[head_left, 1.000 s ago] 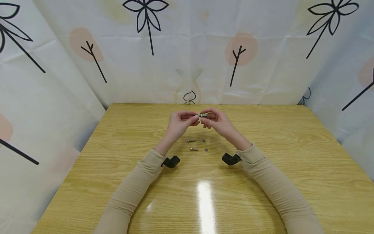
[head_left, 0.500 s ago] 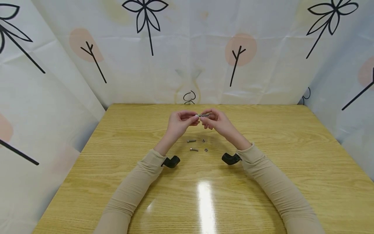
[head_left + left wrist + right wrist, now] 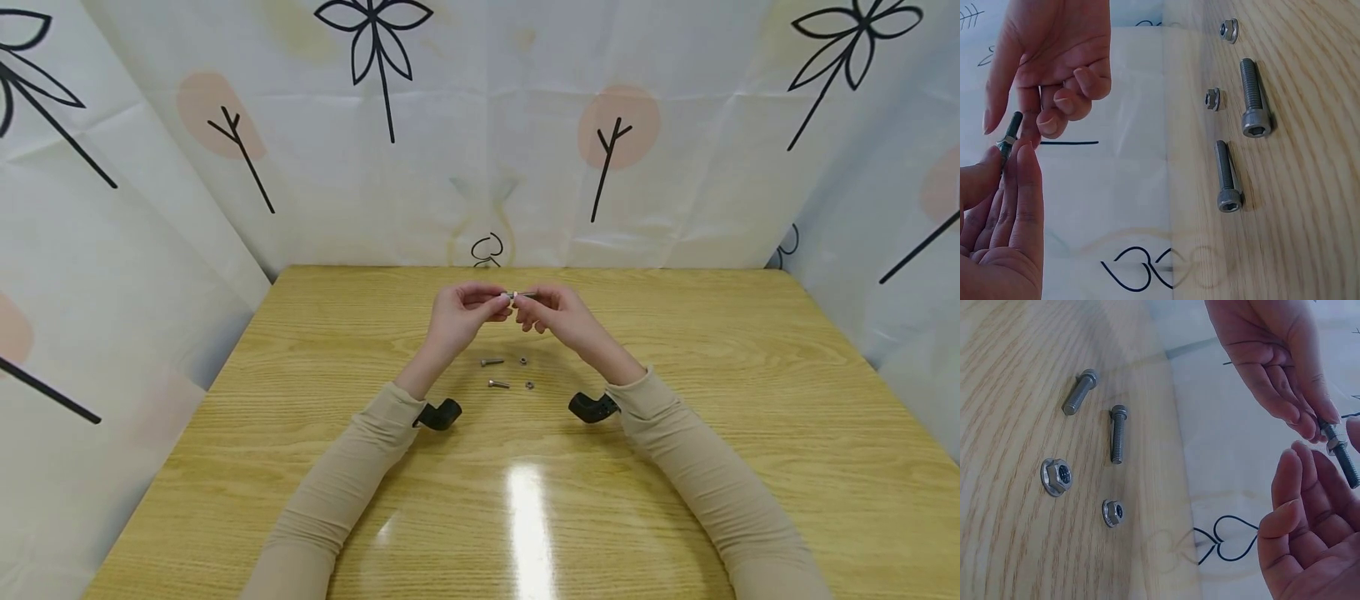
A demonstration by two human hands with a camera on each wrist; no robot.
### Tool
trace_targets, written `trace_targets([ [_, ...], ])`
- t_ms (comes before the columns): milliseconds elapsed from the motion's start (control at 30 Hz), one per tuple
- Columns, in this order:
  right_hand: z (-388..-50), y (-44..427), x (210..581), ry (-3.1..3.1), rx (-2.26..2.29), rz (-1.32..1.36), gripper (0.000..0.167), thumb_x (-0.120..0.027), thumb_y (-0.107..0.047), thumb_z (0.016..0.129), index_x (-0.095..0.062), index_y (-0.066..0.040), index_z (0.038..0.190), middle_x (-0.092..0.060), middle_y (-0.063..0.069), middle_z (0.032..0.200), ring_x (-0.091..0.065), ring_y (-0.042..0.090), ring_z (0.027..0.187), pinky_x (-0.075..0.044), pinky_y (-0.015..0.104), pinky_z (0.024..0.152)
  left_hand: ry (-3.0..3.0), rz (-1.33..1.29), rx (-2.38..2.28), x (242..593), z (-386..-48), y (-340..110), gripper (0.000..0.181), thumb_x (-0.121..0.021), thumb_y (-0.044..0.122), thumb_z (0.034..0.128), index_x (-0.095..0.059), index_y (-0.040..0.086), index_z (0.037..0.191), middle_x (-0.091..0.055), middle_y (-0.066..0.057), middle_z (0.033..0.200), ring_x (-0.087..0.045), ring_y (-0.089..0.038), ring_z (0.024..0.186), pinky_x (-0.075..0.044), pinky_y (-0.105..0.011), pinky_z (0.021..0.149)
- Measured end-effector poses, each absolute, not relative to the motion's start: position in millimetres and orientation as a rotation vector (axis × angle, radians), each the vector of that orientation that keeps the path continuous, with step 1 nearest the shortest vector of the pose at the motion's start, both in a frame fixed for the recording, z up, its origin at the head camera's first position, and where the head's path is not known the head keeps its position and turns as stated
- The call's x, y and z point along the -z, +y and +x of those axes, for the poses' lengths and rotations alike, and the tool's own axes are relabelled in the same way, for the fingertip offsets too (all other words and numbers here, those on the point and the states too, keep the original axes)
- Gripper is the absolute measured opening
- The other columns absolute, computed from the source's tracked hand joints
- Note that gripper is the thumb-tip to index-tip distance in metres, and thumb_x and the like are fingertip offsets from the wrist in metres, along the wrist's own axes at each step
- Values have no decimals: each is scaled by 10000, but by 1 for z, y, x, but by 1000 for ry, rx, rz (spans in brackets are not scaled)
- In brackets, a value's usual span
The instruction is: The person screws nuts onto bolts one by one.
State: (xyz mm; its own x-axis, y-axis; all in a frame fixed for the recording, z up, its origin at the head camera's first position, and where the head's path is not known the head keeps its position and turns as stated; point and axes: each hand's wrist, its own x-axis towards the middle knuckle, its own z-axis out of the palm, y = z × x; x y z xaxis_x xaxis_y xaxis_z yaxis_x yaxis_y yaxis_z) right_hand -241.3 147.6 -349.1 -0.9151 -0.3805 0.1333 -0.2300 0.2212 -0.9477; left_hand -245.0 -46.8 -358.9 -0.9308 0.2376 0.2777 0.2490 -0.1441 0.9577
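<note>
My left hand (image 3: 467,310) pinches a socket-head bolt (image 3: 1347,467) by its head end, between thumb and fingers. Partway along the shank sits a flange nut (image 3: 1337,445), with bare thread sticking out past it. Around that threaded end is my right hand (image 3: 557,312), its thumb and fingers a little apart. In the left wrist view a gap shows between the right thumb (image 3: 988,122) and the bolt. The left fingers cover the bolt's head. Both hands are raised above the far part of the table.
Two loose bolts (image 3: 1252,103) (image 3: 1117,434) and two flange nuts (image 3: 1229,30) (image 3: 1112,513) lie on the wooden table (image 3: 675,400) below the hands. Black wrist mounts (image 3: 441,415) stick out from both sleeves. A patterned white curtain (image 3: 480,167) stands behind the table.
The right fingers have shifted slightly around the nut and thread. My left hand keeps its place, and the loose bolts and nuts have not moved.
</note>
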Motion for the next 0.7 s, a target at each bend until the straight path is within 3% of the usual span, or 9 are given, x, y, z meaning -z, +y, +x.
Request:
trace_targets([
  [100, -241, 148, 349, 2352, 1818, -599, 315, -603, -227, 969, -594, 6, 1181, -636, 165, 922, -591, 280, 781, -508, 362, 646, -2043, -578, 2301, 359, -245, -48, 186, -698, 40, 873, -680, -86, 1008, -691, -205, 897, -701, -295, 800, -584, -478, 785],
  [233, -240, 148, 350, 2321, 1907, -659, 319, -636, -155, 946, -575, -2, 1219, -625, 202, 979, -585, 361, 817, -511, 307, 648, -2029, -584, 2313, 359, -245, -48, 171, -695, 17, 869, -682, -92, 1001, -691, -214, 892, -693, -342, 811, -598, -436, 760],
  [333, -241, 148, 350, 2327, 1934, -674, 267, -644, -142, 939, -610, 4, 1160, -623, 221, 997, -589, 350, 816, -509, 316, 646, -2024, -594, 2312, 360, -245, -47, 169, -691, 5, 869, -679, -99, 1003, -693, -211, 888, -696, -332, 804, -605, -404, 744],
  [500, -242, 146, 349, 2399, 1864, -593, 299, -602, -232, 969, -646, 47, 1069, -638, 162, 870, -587, 236, 749, -506, 340, 622, -2042, -607, 2306, 359, -244, -46, 191, -693, 14, 871, -671, -110, 1015, -686, -237, 909, -704, -271, 782, -604, -397, 748],
  [700, -242, 147, 350, 2371, 1866, -580, 283, -624, -205, 957, -615, 5, 1146, -635, 186, 921, -603, 214, 746, -507, 303, 624, -2050, -610, 2310, 359, -244, -47, 221, -689, 22, 875, -660, -125, 1038, -646, -329, 963, -692, -340, 816, -601, -408, 757],
])
